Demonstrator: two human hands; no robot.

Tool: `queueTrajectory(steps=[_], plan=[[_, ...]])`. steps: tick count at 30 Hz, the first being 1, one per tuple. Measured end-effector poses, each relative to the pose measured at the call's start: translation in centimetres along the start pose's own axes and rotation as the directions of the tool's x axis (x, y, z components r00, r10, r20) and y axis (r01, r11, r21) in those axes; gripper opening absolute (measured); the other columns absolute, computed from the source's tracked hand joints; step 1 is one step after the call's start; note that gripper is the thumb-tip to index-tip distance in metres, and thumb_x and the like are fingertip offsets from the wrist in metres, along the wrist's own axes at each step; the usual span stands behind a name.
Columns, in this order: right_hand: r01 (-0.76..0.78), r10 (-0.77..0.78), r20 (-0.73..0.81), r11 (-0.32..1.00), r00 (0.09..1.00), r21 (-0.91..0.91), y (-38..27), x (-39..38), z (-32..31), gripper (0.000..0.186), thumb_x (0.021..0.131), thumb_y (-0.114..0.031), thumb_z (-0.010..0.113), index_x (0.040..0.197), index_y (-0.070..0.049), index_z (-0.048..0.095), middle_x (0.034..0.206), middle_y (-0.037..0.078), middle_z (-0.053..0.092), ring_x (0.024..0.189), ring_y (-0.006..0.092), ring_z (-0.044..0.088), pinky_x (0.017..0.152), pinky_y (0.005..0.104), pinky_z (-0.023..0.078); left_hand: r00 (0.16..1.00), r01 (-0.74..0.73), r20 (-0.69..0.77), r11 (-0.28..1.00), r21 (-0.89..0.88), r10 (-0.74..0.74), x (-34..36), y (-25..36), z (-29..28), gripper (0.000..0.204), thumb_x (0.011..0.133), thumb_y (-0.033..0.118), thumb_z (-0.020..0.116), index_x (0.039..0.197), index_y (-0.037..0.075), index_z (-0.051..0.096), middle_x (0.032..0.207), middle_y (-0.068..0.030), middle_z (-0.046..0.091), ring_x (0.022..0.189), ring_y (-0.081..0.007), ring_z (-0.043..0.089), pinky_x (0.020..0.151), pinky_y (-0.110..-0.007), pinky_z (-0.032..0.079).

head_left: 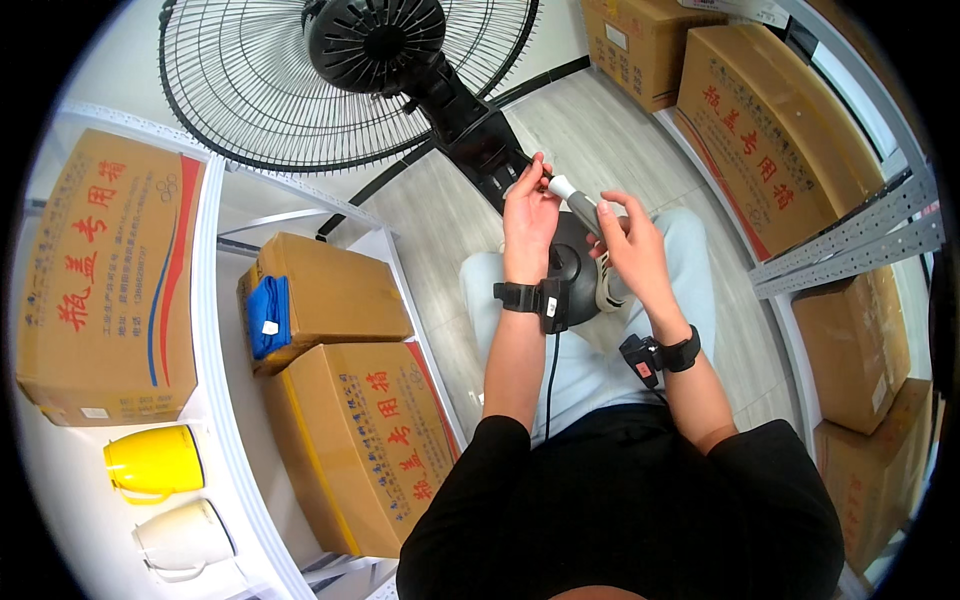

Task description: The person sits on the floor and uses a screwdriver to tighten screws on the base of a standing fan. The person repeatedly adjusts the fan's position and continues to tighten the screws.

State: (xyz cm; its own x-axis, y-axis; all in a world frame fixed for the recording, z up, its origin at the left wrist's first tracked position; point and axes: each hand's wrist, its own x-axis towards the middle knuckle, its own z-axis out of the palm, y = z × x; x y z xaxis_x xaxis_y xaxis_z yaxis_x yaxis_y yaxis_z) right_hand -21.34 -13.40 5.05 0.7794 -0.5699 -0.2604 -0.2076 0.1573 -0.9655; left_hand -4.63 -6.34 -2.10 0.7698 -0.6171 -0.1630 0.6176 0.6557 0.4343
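Held at centre frame, above the lap: a grey electric screwdriver (583, 212) with a white tip, tilted toward the upper left. Right hand (632, 246) wrapped around the grey body, fingers closed on it. Left hand (528, 214) raised beside the white tip, fingertips pinched at it. Wore black wristbands on both wrists. Just beyond the hands, the black neck of a standing fan (470, 115), its wire cage (260, 90) filling the upper left and crowding the tool. Left of frame: cardboard boxes (330, 300) on a white shelf (215, 330), a blue cloth (268, 314), a yellow jug (155, 463) and a white jug (185, 538). Right: more boxes on grey racking (860, 240). Underneath, pale wood-look flooring (590, 130).
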Motion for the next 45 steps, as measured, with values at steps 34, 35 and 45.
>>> queueTrajectory(steps=[34, 35, 45], plan=[[0.463, -0.546, -0.058, 0.758, 0.836, -0.460, 2.5, 0.8, 0.2, 0.037, 0.086, -0.023, 0.063, 0.117, -0.006, 0.052, 0.093, 0.015, 0.061, 0.072, 0.0250, 0.062, 0.062, 0.0344, 0.049, 0.999, -0.050, 0.012, 0.938, 0.342, 0.049, -0.7, 0.5, 1.1, 0.016, 0.089, 0.018, 0.063, 0.091, 0.003, 0.058, 0.075, -0.0004, 0.053, 0.058, -0.0034, 0.043, 0.046, -0.016, 0.031], [0.322, -0.349, -0.037, 0.896, 0.936, -0.305, 1.5, 0.5, 0.1, 0.039, 0.083, -0.021, 0.065, 0.116, -0.006, 0.052, 0.095, 0.016, 0.059, 0.077, 0.0292, 0.061, 0.065, 0.0365, 0.049, 0.998, -0.060, 0.022, 0.936, 0.348, 0.056, -0.6, 0.6, 1.0, 0.015, 0.088, 0.017, 0.063, 0.089, 0.004, 0.057, 0.074, 0.0000, 0.052, 0.058, -0.0033, 0.042, 0.046, -0.016, 0.031], [0.541, -0.705, -0.086, 0.611, 0.704, -0.578, 2.9, 0.7, 0.4, 0.040, 0.084, -0.026, 0.066, 0.118, -0.007, 0.052, 0.094, 0.018, 0.064, 0.061, 0.0212, 0.060, 0.059, 0.0321, 0.048, 0.998, -0.051, -0.017, 0.934, 0.353, 0.061, -0.5, 0.4, 1.0, 0.014, 0.087, 0.017, 0.065, 0.083, 0.007, 0.055, 0.073, 0.0007, 0.053, 0.059, -0.0038, 0.044, 0.049, -0.017, 0.032]])
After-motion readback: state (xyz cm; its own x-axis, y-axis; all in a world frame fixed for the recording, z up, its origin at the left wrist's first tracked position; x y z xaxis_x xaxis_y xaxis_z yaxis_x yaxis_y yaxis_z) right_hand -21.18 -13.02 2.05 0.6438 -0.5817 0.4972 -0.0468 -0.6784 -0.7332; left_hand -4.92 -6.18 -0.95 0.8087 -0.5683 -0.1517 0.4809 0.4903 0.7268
